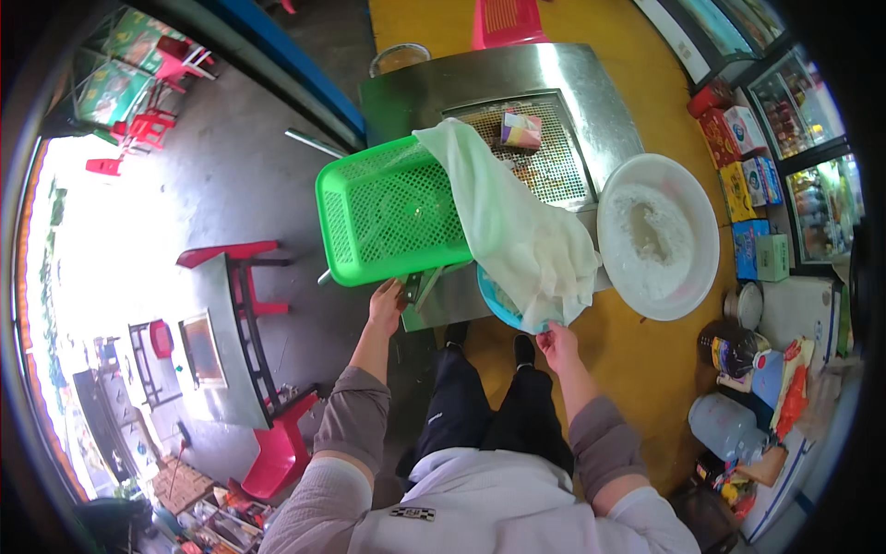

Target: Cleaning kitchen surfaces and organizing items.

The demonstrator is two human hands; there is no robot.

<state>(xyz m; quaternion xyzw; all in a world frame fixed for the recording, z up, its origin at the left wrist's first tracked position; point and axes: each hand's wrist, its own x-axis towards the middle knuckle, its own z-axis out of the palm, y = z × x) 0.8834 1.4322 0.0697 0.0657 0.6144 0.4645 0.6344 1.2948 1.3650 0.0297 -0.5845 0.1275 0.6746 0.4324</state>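
My left hand (pixel 386 306) is at the near rim of a green plastic basket (pixel 398 208), its fingers curled against the edge and partly hidden. Beside those fingers is a dark riveted piece (pixel 412 287), perhaps a handle. A thin whitish cloth (pixel 516 221) drapes from the basket's right side down over a blue basin (pixel 495 298), hiding most of it. My right hand (pixel 558 345) pinches the cloth's lower end by the basin's rim. Right of the cloth stands a large white tub (pixel 700 277) holding foamy water.
The metal-topped table (pixel 408 97) has an inset perforated panel (pixel 554 163) with a pink and purple carton (pixel 520 130) on it. A red plastic chair (pixel 509 24) is behind. Boxes (pixel 737 190), bottles (pixel 727 350) and glass-door fridges (pixel 796 104) line the right. Another table (pixel 228 346) stands left.
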